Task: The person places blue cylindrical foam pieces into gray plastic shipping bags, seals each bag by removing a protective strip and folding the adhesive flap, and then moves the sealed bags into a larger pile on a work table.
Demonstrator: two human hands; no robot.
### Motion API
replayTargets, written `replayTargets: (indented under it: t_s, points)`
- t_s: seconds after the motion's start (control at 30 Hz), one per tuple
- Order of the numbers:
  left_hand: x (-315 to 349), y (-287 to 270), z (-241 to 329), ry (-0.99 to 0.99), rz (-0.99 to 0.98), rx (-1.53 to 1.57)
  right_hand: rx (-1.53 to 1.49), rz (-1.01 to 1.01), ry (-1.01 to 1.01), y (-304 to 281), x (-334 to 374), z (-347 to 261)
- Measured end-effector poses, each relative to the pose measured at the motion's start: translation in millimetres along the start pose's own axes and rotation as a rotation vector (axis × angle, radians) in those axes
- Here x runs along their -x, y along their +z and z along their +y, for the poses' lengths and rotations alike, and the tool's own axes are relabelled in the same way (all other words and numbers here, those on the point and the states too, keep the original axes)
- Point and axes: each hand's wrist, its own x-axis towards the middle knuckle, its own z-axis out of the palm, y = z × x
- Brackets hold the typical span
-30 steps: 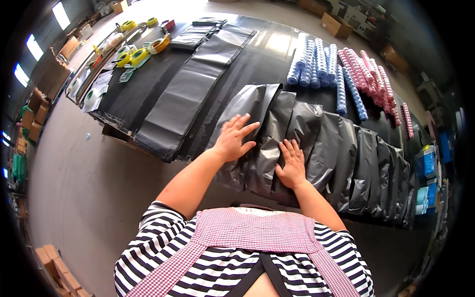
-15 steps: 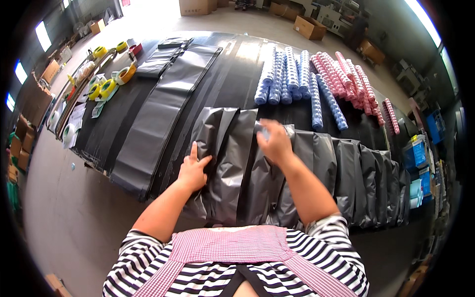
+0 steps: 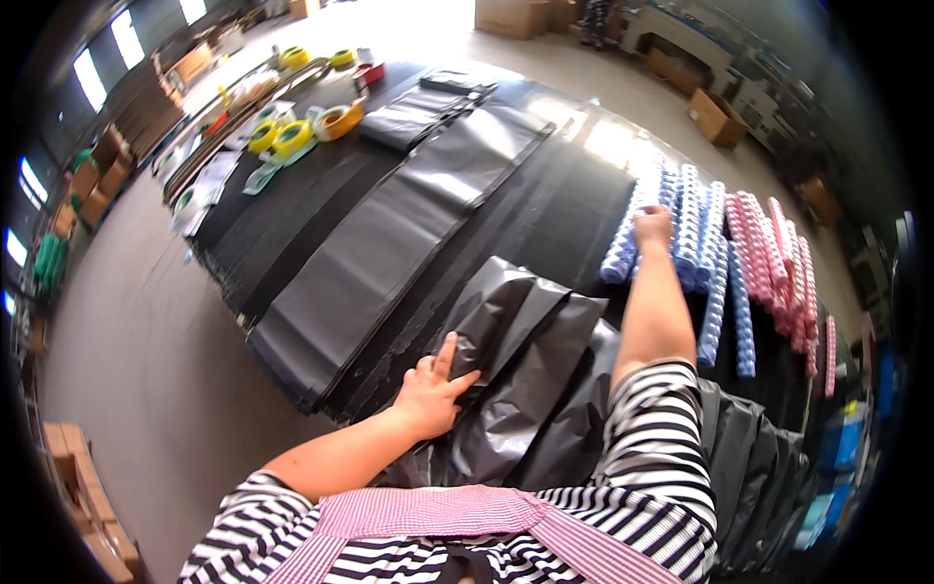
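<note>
Table (image 3: 292, 209): a long dark work surface is being seen running from the upper left to the lower right, with grey floor lying along its left side.
Long grey bags (image 3: 389, 243): a stack of flat grey plastic bags is being shown stretched lengthwise up the table, to the left of the hands.
Black bags (image 3: 530, 380): a row of overlapping glossy black plastic bags is being spread along the near edge of the table, running off to the lower right.
Foam rolls, blue (image 3: 686, 229): a cluster of blue-and-white knobbly rolls is being kept side by side beyond the black bags.
Foam rolls, pink (image 3: 778, 268): pink rolls of the same kind are being kept just to the right of the blue ones.
Left hand (image 3: 433, 389): it is being pressed flat on the nearest black bag, fingers stretched out and open, nothing being gripped.
Right hand (image 3: 652, 226): it is being reached far out to the blue rolls, fingers curled at the top of one; whether a roll is truly being clasped cannot be told.
Tape rolls (image 3: 292, 136): yellow rolls of tape are being kept at the far left end of the table.
</note>
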Motion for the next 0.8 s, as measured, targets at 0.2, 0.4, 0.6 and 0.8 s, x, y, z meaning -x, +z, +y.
replayTargets:
  t_s: [0.2,0.4,0.6,0.8]
  points:
    - [1,-11,-12,-0.044,-0.133,0.147,-1.895,-0.709,0.149,-65,67,-32]
    - [-2,-65,-139,0.402,0.015,0.556,-1.909,-0.904,0.024,-157,286,-138]
    - [42,-119,-329,0.577,-0.306,0.119,-1.505,-0.595,0.275,-148,474,-215]
    - [67,-87,-380,0.860,-0.159,0.031,-1.309,-0.479,0.450,-108,607,-276]
